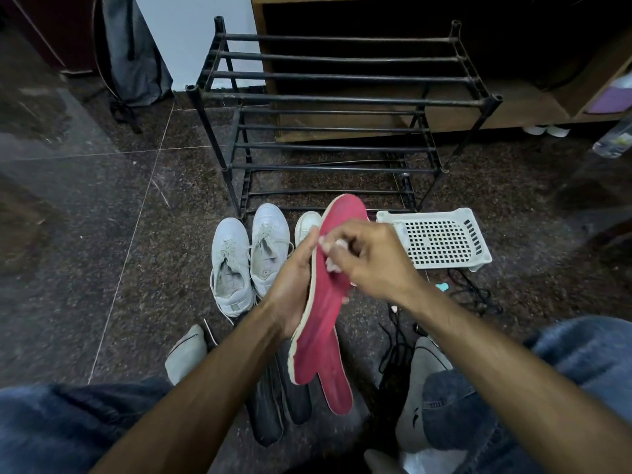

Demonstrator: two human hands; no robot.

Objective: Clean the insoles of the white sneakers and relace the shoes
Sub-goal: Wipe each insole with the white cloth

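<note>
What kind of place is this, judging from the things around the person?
Probably a home, in a corner where shoes are kept: a black shoe rack stands on a dark stone floor, with white sneakers before it and wooden furniture behind.

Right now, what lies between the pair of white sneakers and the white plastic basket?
In the head view, between the white sneakers and the basket: the red insole held in the left hand, and another white shoe's toe.

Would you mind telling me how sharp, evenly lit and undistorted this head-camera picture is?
Head view: the rack bars bow from wide-angle distortion; the right hand and its white wipe on the red insole look motion-blurred; glare streaks the floor at left; corners darken.
</note>
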